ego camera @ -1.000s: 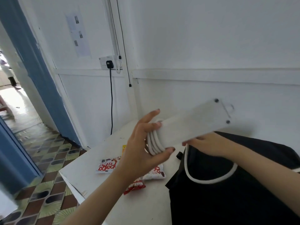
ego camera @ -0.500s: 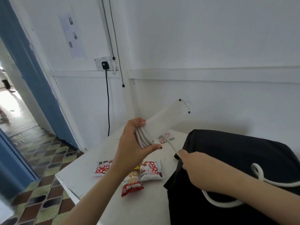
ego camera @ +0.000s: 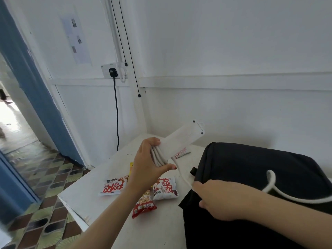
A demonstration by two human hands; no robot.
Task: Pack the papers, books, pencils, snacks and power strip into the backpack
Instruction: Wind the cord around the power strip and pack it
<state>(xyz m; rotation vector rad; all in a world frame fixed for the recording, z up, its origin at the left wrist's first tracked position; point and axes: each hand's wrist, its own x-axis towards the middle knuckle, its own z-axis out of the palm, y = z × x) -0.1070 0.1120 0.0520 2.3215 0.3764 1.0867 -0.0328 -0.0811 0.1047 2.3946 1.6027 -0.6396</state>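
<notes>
With the left hand [ego camera: 149, 164] clamping the power strip [ego camera: 181, 141] in curled fingers [ego camera: 152, 141] above the far edge of the tabletop [ego camera: 161, 230], feed the cord [ego camera: 182, 174], pinched by the right hand [ego camera: 221, 200], evenly taut beside the backpack [ego camera: 251, 168].

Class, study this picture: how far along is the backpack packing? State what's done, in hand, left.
Done: unclear; no papers, books or pencils show outside the backpack. In hand: left hand grips the power strip, right hand holds its cord, partly wound. Left: strip and snack packets on the table.
</notes>
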